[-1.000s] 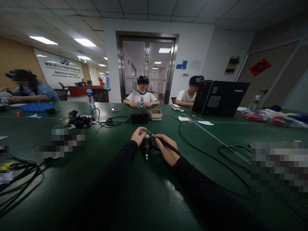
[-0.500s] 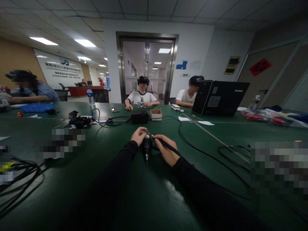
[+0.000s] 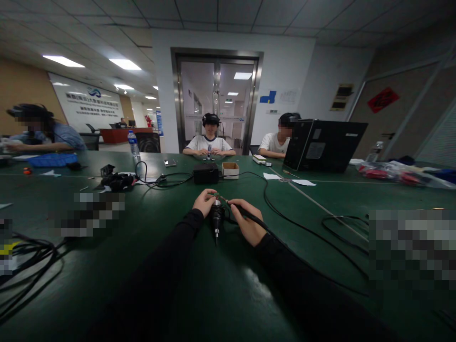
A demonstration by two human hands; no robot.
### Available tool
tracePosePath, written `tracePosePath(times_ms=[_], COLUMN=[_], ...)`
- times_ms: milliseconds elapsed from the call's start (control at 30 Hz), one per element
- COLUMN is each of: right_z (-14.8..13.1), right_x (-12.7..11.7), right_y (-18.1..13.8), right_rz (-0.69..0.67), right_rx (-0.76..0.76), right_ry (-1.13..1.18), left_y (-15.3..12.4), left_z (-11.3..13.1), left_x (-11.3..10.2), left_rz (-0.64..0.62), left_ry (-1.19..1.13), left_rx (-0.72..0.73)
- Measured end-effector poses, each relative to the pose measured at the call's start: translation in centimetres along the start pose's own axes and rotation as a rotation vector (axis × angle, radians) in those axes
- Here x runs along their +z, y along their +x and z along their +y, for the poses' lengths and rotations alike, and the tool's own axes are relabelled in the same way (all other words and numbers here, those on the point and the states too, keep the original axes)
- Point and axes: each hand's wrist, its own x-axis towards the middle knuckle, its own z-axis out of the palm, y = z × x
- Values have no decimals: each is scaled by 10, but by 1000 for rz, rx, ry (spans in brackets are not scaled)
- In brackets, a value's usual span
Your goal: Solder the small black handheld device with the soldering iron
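Note:
A black electric screwdriver [image 3: 217,216] with a silver collar and bit lies on the green table, its tip pointing towards me. At its far end my left hand [image 3: 204,203] is closed in a pinch on a small green part [image 3: 216,194], too small to name. My right hand [image 3: 248,221] is closed round a black cable [image 3: 255,217], just right of the screwdriver. The cable's thin coppery end reaches to the green part; whether the two touch I cannot tell. A loop of cable lies beneath my right hand.
Beyond my hands stand a black box [image 3: 205,174] and a small open carton [image 3: 230,171]. A computer case [image 3: 327,145] is at the right. A blue tray [image 3: 52,159], a bottle [image 3: 133,145] and cables lie leftward. Several people sit round the table [image 3: 171,304].
My hands stay almost in place, both still closed. The person opposite has drawn their hands together at the small object before them. The view has shifted very slightly.

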Motion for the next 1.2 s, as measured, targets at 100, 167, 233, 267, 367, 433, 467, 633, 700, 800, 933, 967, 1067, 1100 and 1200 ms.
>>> tracePosePath(times_ms=[100,167,233,267,367,433,467,633,700,800,933,967,1067,1100,1200], right_z=[1,2,2,1,-1,-1,-2,0,0,-1,-1,0,1,1,1], right_x=[1,1,1,1,1,0,0,0,1,1,1,2,2,1,1], right_y=[0,0,0,0,-1,-1,-1,0,0,0,0,0,0,-1,-1], right_rz=[-9,-17,-16,-12,-4,-11,-14,-24,-29,-22,10,13,5,1,-18], right_rx=[-1,-2,0,-1,-5,-6,-5,-4,-3,3,5,4,8,11,21], right_ry=[4,8,6,5,3,1,-1,-13,-6,8,-12,-19,-34,-36,-40], left_y=[-1,-1,-1,-1,-1,-1,-2,0,0,0,-2,-2,-3,-3,-3], left_z=[2,2,2,2,3,3,3,0,0,2,6,7,8,8,8], left_x=[0,0,0,0,1,1,1,-1,-1,-1,2,3,4,4,4], left_rz=[-2,4,9,7,11,10,9,-9,-15,-9,11,14,20,21,17], left_ry=[8,15,19,20,35,43,43,34,32,30,4,-5,-22,-26,-34], left_rx=[-2,2,10,12,9,8,10,22,21,21,-11,-20,-36,-36,-32])
